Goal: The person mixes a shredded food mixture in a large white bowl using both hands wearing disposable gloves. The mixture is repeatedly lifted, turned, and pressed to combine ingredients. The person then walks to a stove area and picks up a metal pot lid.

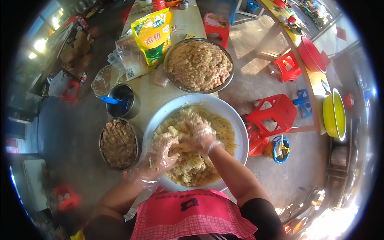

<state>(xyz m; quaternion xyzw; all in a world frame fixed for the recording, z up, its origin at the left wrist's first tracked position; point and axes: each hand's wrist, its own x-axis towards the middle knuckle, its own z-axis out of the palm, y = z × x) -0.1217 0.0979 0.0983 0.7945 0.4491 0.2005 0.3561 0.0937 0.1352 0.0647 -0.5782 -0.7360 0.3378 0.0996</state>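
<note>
A large white basin stands before me with a pale, shredded, moist food mixture in it. Both my hands wear clear plastic gloves and are in the mixture. My left hand is at the left side of the basin, its fingers curved and spread, with bits of the mixture stuck to them. My right hand is near the middle, blurred, with its fingers in the mixture; its exact grip cannot be made out. Beyond the basin stands a metal bowl heaped with minced filling. A smaller metal bowl of minced filling is at the left.
A metal pot holds a blue-handled utensil. Behind it lie a clear plastic tub and a yellow-green seasoning bag on the wooden table. Red stools and a blue-rimmed bin stand at the right.
</note>
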